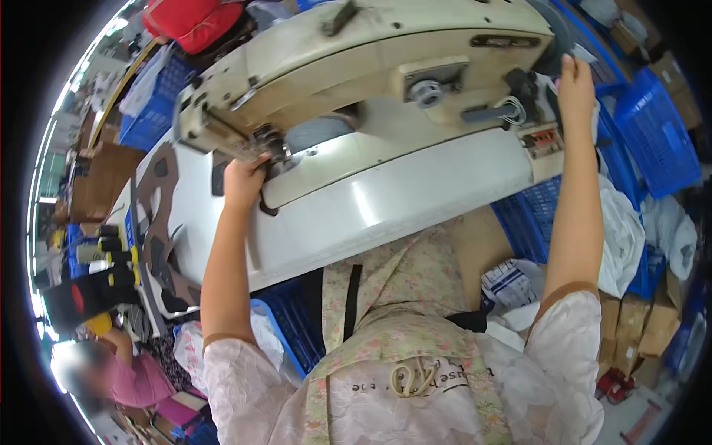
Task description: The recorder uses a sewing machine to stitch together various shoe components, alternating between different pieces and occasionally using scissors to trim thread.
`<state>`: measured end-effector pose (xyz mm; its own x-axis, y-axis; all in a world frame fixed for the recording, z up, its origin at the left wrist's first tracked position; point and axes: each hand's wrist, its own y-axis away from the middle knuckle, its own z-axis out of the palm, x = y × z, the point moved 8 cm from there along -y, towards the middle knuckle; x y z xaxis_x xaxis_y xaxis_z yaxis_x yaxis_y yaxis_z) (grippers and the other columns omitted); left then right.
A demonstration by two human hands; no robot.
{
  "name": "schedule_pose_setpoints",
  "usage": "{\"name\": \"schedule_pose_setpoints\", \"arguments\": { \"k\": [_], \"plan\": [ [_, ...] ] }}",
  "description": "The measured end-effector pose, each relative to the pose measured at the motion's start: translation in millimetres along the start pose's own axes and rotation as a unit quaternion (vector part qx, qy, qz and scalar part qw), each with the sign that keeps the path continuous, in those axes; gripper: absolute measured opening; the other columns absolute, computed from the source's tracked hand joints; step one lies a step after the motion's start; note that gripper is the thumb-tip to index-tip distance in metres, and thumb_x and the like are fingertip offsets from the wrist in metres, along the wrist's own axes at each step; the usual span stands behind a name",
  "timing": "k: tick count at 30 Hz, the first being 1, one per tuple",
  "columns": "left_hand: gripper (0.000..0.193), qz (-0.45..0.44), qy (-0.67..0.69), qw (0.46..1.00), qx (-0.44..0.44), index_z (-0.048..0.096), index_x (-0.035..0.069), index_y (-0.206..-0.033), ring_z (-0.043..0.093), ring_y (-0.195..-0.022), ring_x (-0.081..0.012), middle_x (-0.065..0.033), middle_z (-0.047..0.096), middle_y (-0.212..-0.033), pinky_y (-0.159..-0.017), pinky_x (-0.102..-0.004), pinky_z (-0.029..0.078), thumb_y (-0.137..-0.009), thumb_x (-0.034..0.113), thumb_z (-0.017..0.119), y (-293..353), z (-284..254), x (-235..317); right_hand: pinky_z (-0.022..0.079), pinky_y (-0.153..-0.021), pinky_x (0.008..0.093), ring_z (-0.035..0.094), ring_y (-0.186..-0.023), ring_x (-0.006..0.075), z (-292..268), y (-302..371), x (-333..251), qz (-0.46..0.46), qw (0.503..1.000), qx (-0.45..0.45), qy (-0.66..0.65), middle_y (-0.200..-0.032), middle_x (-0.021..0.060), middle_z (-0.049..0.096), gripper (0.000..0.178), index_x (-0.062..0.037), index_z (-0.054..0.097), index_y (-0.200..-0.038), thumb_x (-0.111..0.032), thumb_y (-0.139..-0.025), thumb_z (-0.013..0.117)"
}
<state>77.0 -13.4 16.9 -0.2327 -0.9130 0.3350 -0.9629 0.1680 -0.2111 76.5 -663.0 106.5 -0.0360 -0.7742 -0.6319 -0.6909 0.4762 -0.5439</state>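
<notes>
A cream industrial sewing machine (326,81) is set on a white tabletop (356,208) in front of me. My left hand (243,182) is at the needle and presser foot (271,141), its fingers drawn together there. What they pinch, if anything, is too small to tell. At the machine's right end my right hand (577,93) has its fingers closed over the rim of the dark handwheel (555,55). A bit of pink shows beside that hand. Dark brown cut-out pieces (157,230) lie along the table's left edge.
A blue crate (293,326) is below the table's front edge, and another blue crate (656,126) stands at the right. White bags (619,237) hang or lie near it. A co-worker in pink (141,378) sits at lower left. Something red (196,22) is beyond the machine.
</notes>
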Motion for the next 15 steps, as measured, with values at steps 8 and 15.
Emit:
{"name": "schedule_pose_setpoints", "arguments": {
  "k": [8,15],
  "plan": [
    [0.033,0.054,0.059,0.997,-0.011,0.074,0.008,-0.107,0.07,-0.099,-0.0202,-0.0135,0.074,-0.103,-0.089,-0.028,0.049,-0.082,-0.006,0.057,-14,29,-1,0.05,-0.085,0.0301,0.063,-0.094,0.0157,-34,66,37,0.043,0.968,-0.245,0.04,-0.101,0.0078,0.068,0.024,-0.004,0.067,-0.109,-0.01,-0.086,0.065],
    [0.043,0.056,0.061,0.996,-0.027,0.072,0.006,-0.111,0.07,-0.103,-0.0216,-0.0123,0.073,-0.106,-0.094,-0.0286,0.048,-0.077,-0.011,0.051,-14,31,-7,0.052,-0.083,0.0345,0.063,-0.095,0.027,-13,118,33,-0.146,0.934,-0.298,0.131,-0.099,0.009,0.064,0.018,-0.0058,0.071,-0.092,-0.002,-0.075,0.066]
  ]
}}
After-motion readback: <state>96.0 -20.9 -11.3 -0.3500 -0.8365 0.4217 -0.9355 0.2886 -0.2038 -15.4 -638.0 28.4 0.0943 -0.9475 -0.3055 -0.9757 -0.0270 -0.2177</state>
